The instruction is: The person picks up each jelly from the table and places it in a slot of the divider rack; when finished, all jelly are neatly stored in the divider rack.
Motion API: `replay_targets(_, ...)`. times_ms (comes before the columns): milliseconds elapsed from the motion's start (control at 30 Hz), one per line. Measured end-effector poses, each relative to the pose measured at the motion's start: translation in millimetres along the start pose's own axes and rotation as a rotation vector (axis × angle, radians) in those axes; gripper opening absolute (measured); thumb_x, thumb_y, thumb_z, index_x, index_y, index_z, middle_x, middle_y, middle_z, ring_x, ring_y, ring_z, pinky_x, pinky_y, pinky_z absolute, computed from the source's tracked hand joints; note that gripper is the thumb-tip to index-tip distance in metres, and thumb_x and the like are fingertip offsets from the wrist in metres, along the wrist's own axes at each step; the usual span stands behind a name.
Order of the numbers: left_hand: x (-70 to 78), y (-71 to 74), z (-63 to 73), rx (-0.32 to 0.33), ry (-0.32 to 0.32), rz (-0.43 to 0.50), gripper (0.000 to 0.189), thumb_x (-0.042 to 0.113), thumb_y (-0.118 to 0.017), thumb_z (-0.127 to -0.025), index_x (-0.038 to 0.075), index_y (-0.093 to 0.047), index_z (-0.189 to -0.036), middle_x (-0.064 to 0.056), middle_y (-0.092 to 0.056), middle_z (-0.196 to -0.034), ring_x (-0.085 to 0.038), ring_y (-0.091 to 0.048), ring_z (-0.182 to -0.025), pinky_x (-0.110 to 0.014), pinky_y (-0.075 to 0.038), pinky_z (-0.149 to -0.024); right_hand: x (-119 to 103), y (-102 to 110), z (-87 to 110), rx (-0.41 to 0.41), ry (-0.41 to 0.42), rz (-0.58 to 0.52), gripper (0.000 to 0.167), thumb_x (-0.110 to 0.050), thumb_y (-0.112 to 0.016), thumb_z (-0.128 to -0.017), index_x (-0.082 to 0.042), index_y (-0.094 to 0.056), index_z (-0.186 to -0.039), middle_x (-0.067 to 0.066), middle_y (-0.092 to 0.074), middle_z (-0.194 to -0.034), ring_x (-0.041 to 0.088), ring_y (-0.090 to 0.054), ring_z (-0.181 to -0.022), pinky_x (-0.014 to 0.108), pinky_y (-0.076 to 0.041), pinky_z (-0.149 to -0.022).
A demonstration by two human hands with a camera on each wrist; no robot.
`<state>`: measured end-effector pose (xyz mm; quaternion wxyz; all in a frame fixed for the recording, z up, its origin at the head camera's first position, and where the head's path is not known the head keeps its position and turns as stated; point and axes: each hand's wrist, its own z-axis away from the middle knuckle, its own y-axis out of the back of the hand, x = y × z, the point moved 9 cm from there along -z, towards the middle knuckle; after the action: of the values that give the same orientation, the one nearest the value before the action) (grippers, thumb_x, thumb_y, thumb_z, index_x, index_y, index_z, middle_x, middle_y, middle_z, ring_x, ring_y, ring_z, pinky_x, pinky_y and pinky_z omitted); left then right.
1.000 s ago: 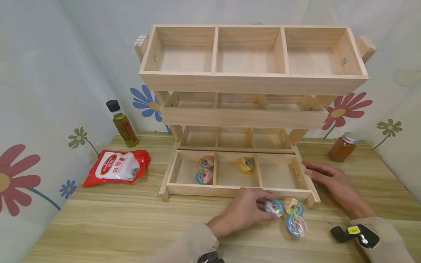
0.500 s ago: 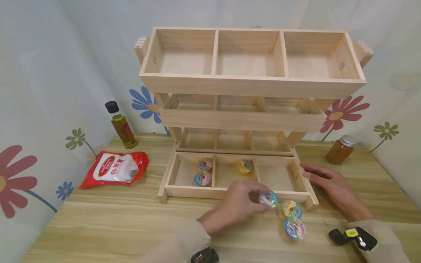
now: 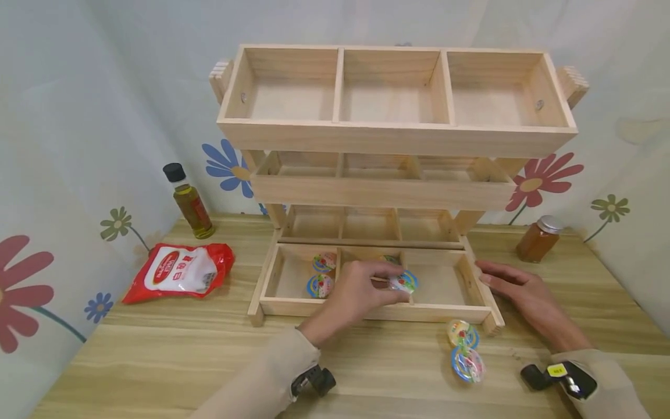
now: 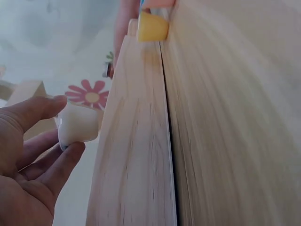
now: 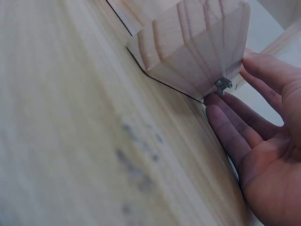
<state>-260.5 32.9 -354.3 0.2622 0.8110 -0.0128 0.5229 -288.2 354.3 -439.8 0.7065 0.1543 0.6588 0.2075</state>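
Observation:
My left hand (image 3: 360, 293) pinches a small jelly cup (image 3: 405, 283) between thumb and fingers, over the middle compartment of the rack's bottom tray. Its body looks white in the left wrist view, where the cup (image 4: 77, 123) is held beside the tray's front board (image 4: 131, 136). A yellow jelly cup (image 3: 388, 258) in that compartment is mostly hidden behind my hand. Two pink jelly cups (image 3: 320, 286) lie in the left compartment. My right hand (image 3: 530, 298) rests its fingertips against the right end of the wooden rack (image 5: 197, 47), fingers loosely extended.
In front of the tray's right end, a yellow jelly cup (image 3: 463, 334) and a pink one (image 3: 468, 364) lie on the table. At left are a red-and-white bag (image 3: 180, 269) and an oil bottle (image 3: 191, 205). A jar (image 3: 539, 240) with reddish-brown contents stands at right.
My left hand has lifted the white jelly cup off the table and carried it left and up, over the tray's front board. The right hand stays at the rack's side.

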Motion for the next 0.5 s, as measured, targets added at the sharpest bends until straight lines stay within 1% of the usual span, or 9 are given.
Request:
replay_targets(67, -4.9, 4.1, -1.6, 0.005, 0.024, -0.023, 0.032, 0.01, -0.09, -0.087, 0.0, -0.08, -0.115, -0.011, -0.077, -0.119, -0.019, -0.077, -0.097, -0.02, -0.061, -0.08, 0, 0, 0.0, -0.004, 0.003, -0.004, 0.065, -0.048, -0.062, -0.107, -0.008, -0.052, -0.157, 0.02, -0.044, -0.163, 0.039, -0.034, -0.15, 0.054, -0.033, -0.118)
replay_targets(100, -7.4, 5.4, -2.4, 0.006, 0.035, -0.026, 0.031, 0.01, -0.09, -0.087, 0.001, -0.08, -0.115, -0.011, -0.077, -0.12, -0.019, -0.077, -0.096, -0.02, -0.061, -0.079, 0, 0, 0.0, -0.004, 0.005, -0.004, 0.065, -0.048, -0.062, -0.107, -0.008, -0.052, -0.157, 0.02, -0.043, -0.163, 0.039, -0.034, -0.15, 0.055, -0.032, -0.119)
replay_targets(167, -11.9, 6.8, -3.6, 0.008, 0.053, -0.02, 0.03, 0.009, -0.089, -0.087, 0.0, -0.08, -0.115, -0.013, -0.077, -0.119, -0.02, -0.077, -0.096, -0.021, -0.061, -0.078, 0, 0, 0.2, -0.006, 0.006, -0.004, 0.065, -0.048, -0.062, -0.107, -0.008, -0.051, -0.157, 0.019, -0.044, -0.163, 0.039, -0.034, -0.15, 0.054, -0.033, -0.118)
replay_targets(200, -14.1, 7.0, -4.1, 0.009, 0.063, -0.013, 0.03, 0.008, -0.088, -0.087, -0.001, -0.08, -0.114, -0.013, -0.077, -0.119, -0.02, -0.077, -0.095, -0.021, -0.062, -0.077, 0, 0, 0.4, -0.006, 0.007, -0.001, 0.065, -0.048, -0.062, -0.107, -0.009, -0.052, -0.157, 0.019, -0.044, -0.163, 0.038, -0.035, -0.15, 0.05, -0.035, -0.117)
replay_targets(267, -18.0, 7.3, -4.7, 0.011, 0.081, -0.023, 0.029, 0.009, -0.088, -0.086, 0.001, -0.081, -0.113, -0.012, -0.078, -0.117, -0.018, -0.078, -0.093, -0.021, -0.062, -0.075, 1, 1, 0.5, 0.002, 0.009, -0.01, 0.063, -0.048, -0.063, -0.107, -0.01, -0.053, -0.157, 0.012, -0.049, -0.161, 0.031, -0.038, -0.148, 0.037, -0.038, -0.115)
replay_targets(333, -20.9, 7.4, -4.8, 0.008, 0.098, -0.049, 0.029, 0.012, -0.089, -0.085, 0.004, -0.082, -0.112, -0.009, -0.079, -0.114, -0.014, -0.077, -0.091, -0.021, -0.061, -0.074, 1, 2, 0.8, 0.009, 0.012, -0.02, 0.062, -0.047, -0.064, -0.106, -0.011, -0.054, -0.156, 0.002, -0.056, -0.156, 0.019, -0.043, -0.143, 0.021, -0.041, -0.106)
replay_targets(367, -22.1, 7.5, -4.9, 0.005, 0.103, -0.065, 0.029, 0.013, -0.089, -0.085, 0.005, -0.082, -0.112, -0.007, -0.079, -0.112, -0.012, -0.076, -0.091, -0.02, -0.061, -0.074, 2, 2, 1.0, 0.013, 0.014, -0.027, 0.061, -0.046, -0.065, -0.106, -0.011, -0.055, -0.156, -0.004, -0.058, -0.152, 0.013, -0.045, -0.14, 0.015, -0.041, -0.101)
replay_targets(433, -24.0, 7.6, -4.7, -0.004, 0.117, -0.098, 0.028, 0.017, -0.09, -0.085, 0.007, -0.083, -0.111, -0.004, -0.08, -0.108, -0.01, -0.076, -0.09, -0.02, -0.061, -0.073, 2, 3, 1.2, 0.019, 0.019, -0.042, 0.06, -0.045, -0.067, -0.105, -0.012, -0.056, -0.155, -0.015, -0.061, -0.145, 0.003, -0.046, -0.133, 0.008, -0.041, -0.095)
replay_targets(500, -25.7, 7.5, -4.8, -0.016, 0.125, -0.114, 0.028, 0.018, -0.091, -0.085, 0.008, -0.083, -0.111, -0.003, -0.08, -0.106, -0.01, -0.075, -0.09, -0.021, -0.061, -0.073, 2, 3, 1.5, 0.02, 0.022, -0.045, 0.06, -0.045, -0.067, -0.105, -0.012, -0.057, -0.154, -0.02, -0.061, -0.141, -0.002, -0.046, -0.13, 0.007, -0.04, -0.093)
